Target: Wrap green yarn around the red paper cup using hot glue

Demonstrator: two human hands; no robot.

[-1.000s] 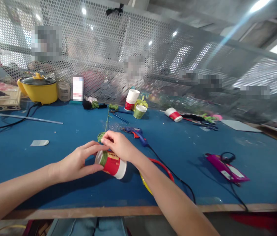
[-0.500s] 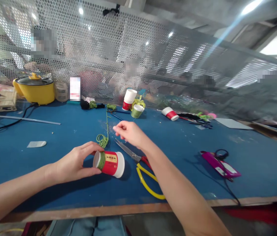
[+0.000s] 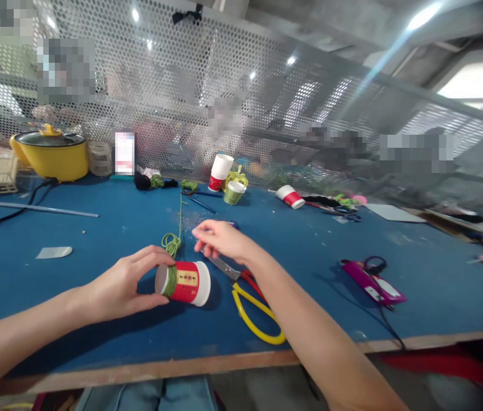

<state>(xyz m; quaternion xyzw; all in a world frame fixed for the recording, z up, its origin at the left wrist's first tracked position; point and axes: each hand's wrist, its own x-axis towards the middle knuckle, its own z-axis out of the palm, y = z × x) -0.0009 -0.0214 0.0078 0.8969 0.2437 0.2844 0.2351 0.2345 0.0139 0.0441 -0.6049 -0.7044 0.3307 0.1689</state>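
My left hand [image 3: 128,279] grips the base end of a red and white paper cup [image 3: 186,281] that lies on its side, its white rim to the right. Green yarn [image 3: 172,280] is wound round the cup near its base. Behind the cup lies a loose tangle of green yarn [image 3: 171,244], with a strand running back to a small green bundle [image 3: 189,185]. My right hand [image 3: 218,240] hovers over the scissors blades, fingertips pinched; what they hold, if anything, is too small to make out. The scissors [image 3: 258,314] have yellow and red handles, partly behind my right forearm.
A yellow pot [image 3: 53,155], a jar [image 3: 100,158] and a phone [image 3: 124,154] stand at the back left. White and red cups [image 3: 222,166], a green cup [image 3: 234,193] and a tipped cup [image 3: 290,196] are farther back. A purple object [image 3: 373,282] with a cable lies right.
The view has shifted slightly, moving the table items left in the picture. My right hand has lowered a little toward the scissors blades. My left hand still holds the cup.
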